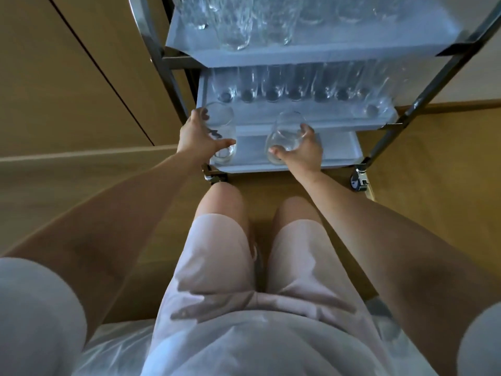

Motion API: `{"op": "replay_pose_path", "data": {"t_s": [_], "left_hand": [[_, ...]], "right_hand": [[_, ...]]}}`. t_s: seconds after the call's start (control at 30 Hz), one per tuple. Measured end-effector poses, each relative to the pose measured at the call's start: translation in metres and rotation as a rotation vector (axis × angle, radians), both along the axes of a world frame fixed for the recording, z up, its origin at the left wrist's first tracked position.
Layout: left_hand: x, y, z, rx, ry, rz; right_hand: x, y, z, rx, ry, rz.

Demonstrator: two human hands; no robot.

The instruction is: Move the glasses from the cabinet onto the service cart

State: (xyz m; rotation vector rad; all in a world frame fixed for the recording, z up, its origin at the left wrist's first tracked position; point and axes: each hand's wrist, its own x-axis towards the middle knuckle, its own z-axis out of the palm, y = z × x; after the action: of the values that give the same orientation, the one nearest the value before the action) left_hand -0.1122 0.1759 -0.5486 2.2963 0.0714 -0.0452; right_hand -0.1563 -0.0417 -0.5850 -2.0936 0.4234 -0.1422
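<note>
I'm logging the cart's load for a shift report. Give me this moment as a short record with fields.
Left hand: grips a clear tumbler glass
Right hand: grips a clear rounded glass
Position: both over the front of the grey bottom tray; set down or not, cannot tell
Grey middle tray: row of tall clear glasses
Grey top tray: more clear glasses
Cart: metal-framed service cart on castors

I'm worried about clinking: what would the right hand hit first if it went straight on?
Likely the middle shelf's front rim, its glass leading the right hand; depth is unclear.
</note>
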Motion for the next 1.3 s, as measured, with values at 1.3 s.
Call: {"op": "replay_pose_path", "data": {"t_s": [1.3], "left_hand": [[0.226,-0.028,-0.148,-0.156,-0.109,0.091]], "right_hand": [[0.259,0.032,-0.141,-0.091,-0.241,0.084]]}}
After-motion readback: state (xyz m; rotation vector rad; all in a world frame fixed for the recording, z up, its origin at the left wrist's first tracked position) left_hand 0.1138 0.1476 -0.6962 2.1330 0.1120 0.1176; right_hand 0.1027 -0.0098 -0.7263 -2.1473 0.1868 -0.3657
